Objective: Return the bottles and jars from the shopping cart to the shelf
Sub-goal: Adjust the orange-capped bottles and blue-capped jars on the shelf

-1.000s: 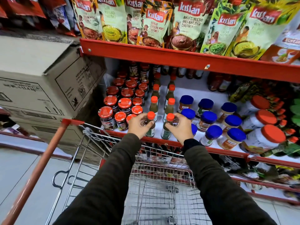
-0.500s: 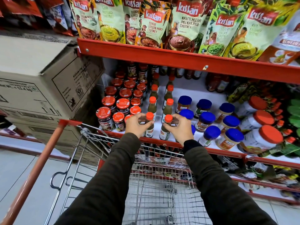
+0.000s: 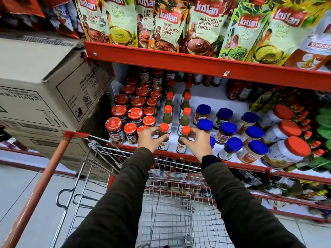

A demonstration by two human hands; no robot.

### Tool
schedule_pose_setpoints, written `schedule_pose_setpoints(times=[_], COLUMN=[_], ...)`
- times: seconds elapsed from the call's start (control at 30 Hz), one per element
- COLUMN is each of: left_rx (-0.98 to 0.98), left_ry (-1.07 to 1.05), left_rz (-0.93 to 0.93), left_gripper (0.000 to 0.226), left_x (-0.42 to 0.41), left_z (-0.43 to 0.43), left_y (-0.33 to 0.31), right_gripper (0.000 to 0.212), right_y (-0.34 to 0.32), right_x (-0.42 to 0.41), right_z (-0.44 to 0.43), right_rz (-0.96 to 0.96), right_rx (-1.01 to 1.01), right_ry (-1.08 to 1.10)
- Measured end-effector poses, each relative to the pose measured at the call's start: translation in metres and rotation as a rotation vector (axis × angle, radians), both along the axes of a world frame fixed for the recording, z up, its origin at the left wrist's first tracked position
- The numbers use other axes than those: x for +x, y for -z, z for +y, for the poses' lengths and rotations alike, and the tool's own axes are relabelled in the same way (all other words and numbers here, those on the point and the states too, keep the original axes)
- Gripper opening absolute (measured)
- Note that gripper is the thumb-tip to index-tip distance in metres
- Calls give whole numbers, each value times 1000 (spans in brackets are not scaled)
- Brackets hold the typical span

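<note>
Two small green sauce bottles with orange caps stand at the front edge of the white shelf [image 3: 211, 97]. My left hand [image 3: 149, 138] wraps the left bottle [image 3: 163, 136], and my right hand [image 3: 198, 144] wraps the right bottle [image 3: 183, 138]. Both bottles are upright and rest on the shelf, at the front of two rows of the same bottles. The wire shopping cart [image 3: 172, 208] stands below my arms; I see nothing in its basket.
Red-lidded jam jars [image 3: 131, 115] crowd the shelf left of the bottles, blue-lidded jars [image 3: 231, 133] to the right, large orange-lidded jars [image 3: 290, 151] further right. Stacked cardboard boxes [image 3: 44, 90] stand at the left. A red upper shelf [image 3: 197, 63] holds chutney pouches. The cart handle [image 3: 41, 187] is at lower left.
The two bottles have stayed in place on the shelf front. Both hands have stayed around the bottles, barely shifting; the view has tilted slightly.
</note>
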State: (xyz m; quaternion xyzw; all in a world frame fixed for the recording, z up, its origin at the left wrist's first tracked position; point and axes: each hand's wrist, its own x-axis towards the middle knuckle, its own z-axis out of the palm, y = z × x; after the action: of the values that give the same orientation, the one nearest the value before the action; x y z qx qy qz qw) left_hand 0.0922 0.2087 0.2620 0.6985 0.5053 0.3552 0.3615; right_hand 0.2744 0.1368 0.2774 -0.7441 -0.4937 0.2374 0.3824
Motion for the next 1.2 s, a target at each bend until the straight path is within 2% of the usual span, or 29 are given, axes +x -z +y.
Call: schedule_pose_setpoints(times=[0.17,0.27,0.37,0.43,0.53,0.63,0.77,0.83,0.97,1.03,1.1,1.2], left_rx=[4,-4,6,70,165,195,201,116,-369,-544,-682,-781], left_ry=[-9,-74,-172,-246,-307,-230,-110,-39,142,120,96,109], left_rz=[-4,-28,-127,-197,-237,-214,-211,-269,-483,-466,-480,-486], left_gripper=[34,49,61,58,49,38,19,18,37,53,66,81], left_x=[2,5,9,12,26,50,99,132,192,213,226,236], left_z=[-3,-11,-28,-42,-66,-88,-115,-130,-155,-158,-163,-164], left_y=[1,6,10,13,16,19,20,18,10,6,0,7], right_gripper=[32,37,52,54,44,32,33,41,63,55,37,40], right_y=[0,1,4,8,13,15,17,17,22,23,30,38], right_x=[-1,-2,-1,3,19,44,83,103,134,142,150,162], right_z=[1,-1,-12,-22,-46,-70,-91,-102,-113,-112,-107,-100], right_rz=[-2,-10,54,141,228,187,126,164,422,568,681,770], right_rx=[-15,-15,26,88,215,338,332,255,76,38,42,8], right_ry=[-14,-43,-36,-16,82,201,309,314,223,172,148,113])
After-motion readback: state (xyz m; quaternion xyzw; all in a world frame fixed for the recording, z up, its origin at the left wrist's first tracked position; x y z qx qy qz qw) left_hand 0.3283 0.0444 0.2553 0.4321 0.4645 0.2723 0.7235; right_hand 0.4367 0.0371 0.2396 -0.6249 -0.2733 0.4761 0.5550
